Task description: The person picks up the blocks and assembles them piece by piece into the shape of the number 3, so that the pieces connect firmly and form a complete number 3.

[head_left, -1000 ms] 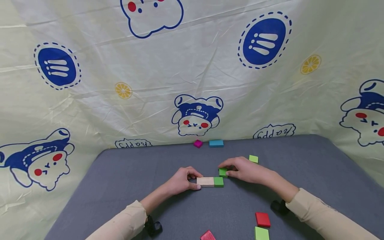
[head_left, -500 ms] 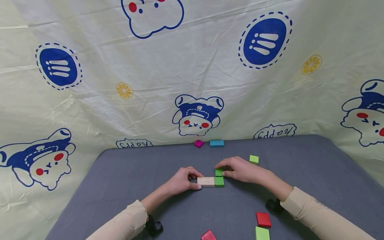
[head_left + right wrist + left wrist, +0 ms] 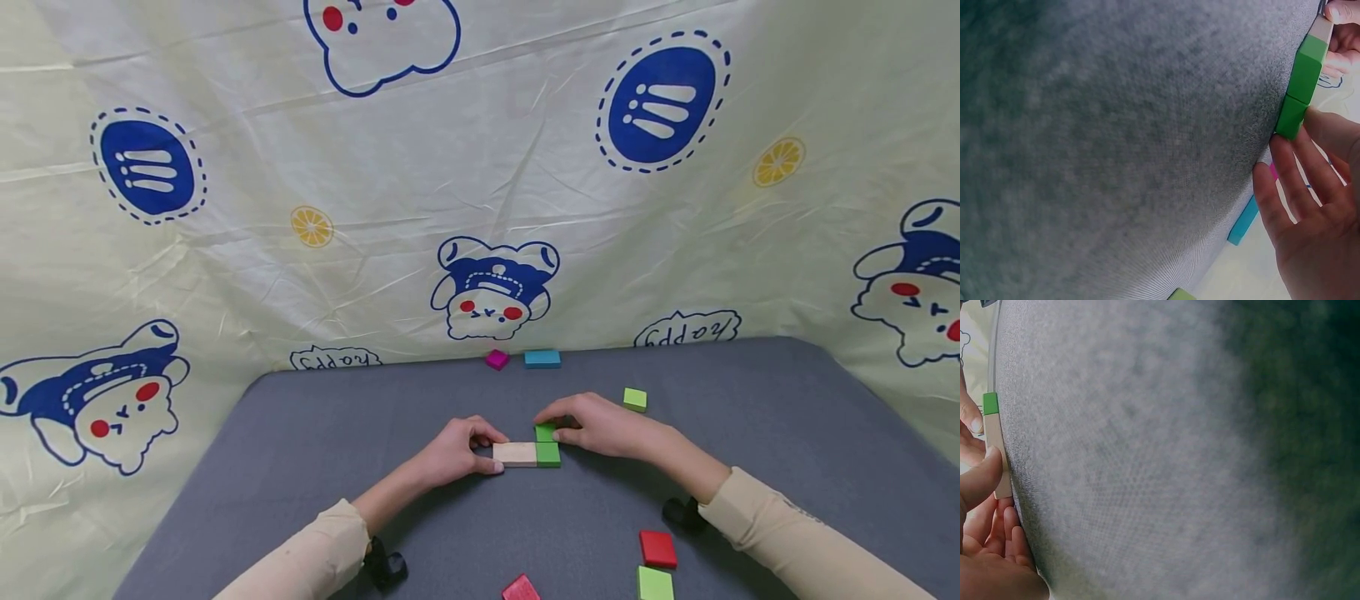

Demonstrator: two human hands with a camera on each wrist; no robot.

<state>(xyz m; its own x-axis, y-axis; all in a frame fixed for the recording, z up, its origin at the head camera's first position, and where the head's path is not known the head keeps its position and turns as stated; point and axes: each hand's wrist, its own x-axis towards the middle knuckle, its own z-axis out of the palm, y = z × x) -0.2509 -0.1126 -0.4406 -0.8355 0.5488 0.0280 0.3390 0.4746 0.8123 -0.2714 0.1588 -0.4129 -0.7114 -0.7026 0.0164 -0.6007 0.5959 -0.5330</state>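
Note:
My left hand grips the left end of a pale wooden block lying on the table, thumb on the near side and fingers on the far side. A green block sits against that block's right end. Just behind it is a second green block, which my right hand pinches between thumb and fingers. In the right wrist view this held green block touches the other green block. The left wrist view has the wooden block under my left thumb.
A lime block lies beyond my right wrist. Magenta and blue blocks stand by the printed curtain at the far edge. Nearer are a red block, another lime block and a pinkish-red block.
My right hand has moved left with the second green block, which now sits almost directly behind the first. The left hand stays in place on the wooden block.

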